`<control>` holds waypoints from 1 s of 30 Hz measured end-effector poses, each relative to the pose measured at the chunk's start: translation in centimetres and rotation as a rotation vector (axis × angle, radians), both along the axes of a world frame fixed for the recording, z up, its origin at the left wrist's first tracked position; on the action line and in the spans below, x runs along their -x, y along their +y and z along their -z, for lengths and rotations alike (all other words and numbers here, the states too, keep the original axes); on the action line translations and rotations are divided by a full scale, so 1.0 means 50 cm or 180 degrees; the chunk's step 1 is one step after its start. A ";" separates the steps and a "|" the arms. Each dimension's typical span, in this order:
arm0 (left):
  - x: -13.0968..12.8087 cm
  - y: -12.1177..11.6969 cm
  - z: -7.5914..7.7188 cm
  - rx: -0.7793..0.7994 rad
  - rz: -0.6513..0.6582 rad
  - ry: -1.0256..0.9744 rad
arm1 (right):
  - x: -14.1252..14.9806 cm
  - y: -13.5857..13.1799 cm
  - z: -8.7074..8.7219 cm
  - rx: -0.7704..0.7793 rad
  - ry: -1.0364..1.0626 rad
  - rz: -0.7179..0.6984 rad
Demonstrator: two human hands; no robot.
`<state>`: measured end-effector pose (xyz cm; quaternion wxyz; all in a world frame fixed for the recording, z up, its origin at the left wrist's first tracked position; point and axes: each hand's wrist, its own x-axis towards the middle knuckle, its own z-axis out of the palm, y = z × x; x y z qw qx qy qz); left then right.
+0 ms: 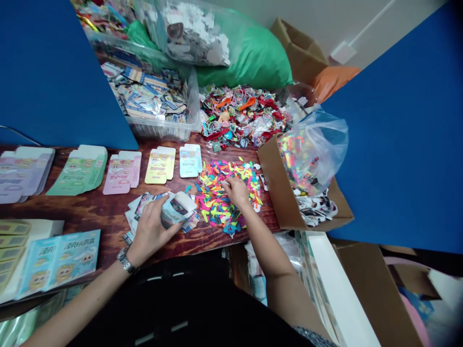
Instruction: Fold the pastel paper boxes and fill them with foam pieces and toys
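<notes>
My left hand (154, 229) grips an opened light blue paper box (170, 213) by its sides, the mouth tilted up and some dark printed content showing inside. Beneath the box lies a loose stack of printed cards (134, 217). My right hand (238, 192) is over a heap of small, brightly coloured uninflated balloons (220, 212). Its fingers are pinched together, with something small and whitish at the tips that I cannot make out.
Flat boxes in purple (27, 168), green (80, 168), pink (121, 173), yellow (159, 166) and blue (190, 161) line the table. Behind are a clear bin of cards (162, 126) and a pile of trinkets (246, 115). A cardboard box (277, 188) stands right.
</notes>
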<state>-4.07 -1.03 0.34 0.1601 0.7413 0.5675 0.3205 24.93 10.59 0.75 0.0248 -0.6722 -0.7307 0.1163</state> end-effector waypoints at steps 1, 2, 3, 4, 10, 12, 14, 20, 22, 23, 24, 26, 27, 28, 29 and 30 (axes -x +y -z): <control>-0.001 0.004 0.000 0.0022 -0.0017 0.0007 | -0.002 -0.002 -0.005 -0.0067 0.0029 -0.0023; -0.003 0.008 -0.001 0.0049 -0.0038 0.0022 | -0.004 -0.005 -0.015 -0.0156 0.0075 -0.0046; -0.005 0.014 -0.001 0.0080 -0.0062 0.0048 | -0.005 -0.009 -0.028 -0.0264 0.0168 -0.0078; -0.008 0.020 -0.002 0.0107 -0.0087 0.0088 | -0.006 -0.014 -0.044 -0.0366 0.0323 -0.0131; -0.049 0.059 -0.008 0.0181 0.0031 0.0258 | 0.051 -0.052 -0.132 -0.0145 0.1906 -0.0871; -0.062 0.064 -0.009 0.0176 0.0134 0.0270 | 0.088 -0.067 -0.138 -0.0051 0.1888 -0.1164; -0.070 0.064 -0.009 0.0139 0.0204 0.0279 | 0.121 -0.081 -0.131 -0.0131 0.1614 -0.1350; -0.066 0.067 0.008 0.0106 0.0169 0.0134 | 0.145 -0.098 -0.098 -0.0620 0.1328 -0.1555; -0.061 0.072 0.011 0.0112 0.0180 0.0097 | 0.130 -0.076 -0.093 -0.0612 0.1467 -0.1806; -0.059 0.074 0.011 0.0123 0.0173 0.0076 | 0.119 -0.056 -0.091 -0.0618 0.1623 -0.1770; -0.056 0.076 0.010 0.0135 0.0147 0.0057 | 0.106 -0.028 -0.087 -0.0630 0.1768 -0.1566; -0.051 0.077 0.008 0.0134 0.0071 0.0037 | 0.077 0.044 -0.075 -0.0629 0.1764 -0.0781; -0.049 0.076 0.007 0.0123 0.0042 0.0036 | 0.063 0.085 -0.066 -0.0570 0.1571 -0.0371; -0.048 0.075 0.006 0.0107 0.0020 0.0032 | 0.051 0.126 -0.054 -0.0490 0.1306 -0.0041; -0.047 0.073 0.007 0.0094 0.0013 0.0029 | 0.043 0.164 -0.041 -0.0459 0.1170 0.0141; -0.047 0.071 0.008 0.0088 0.0022 0.0025 | 0.039 0.199 -0.027 -0.0426 0.1055 0.0269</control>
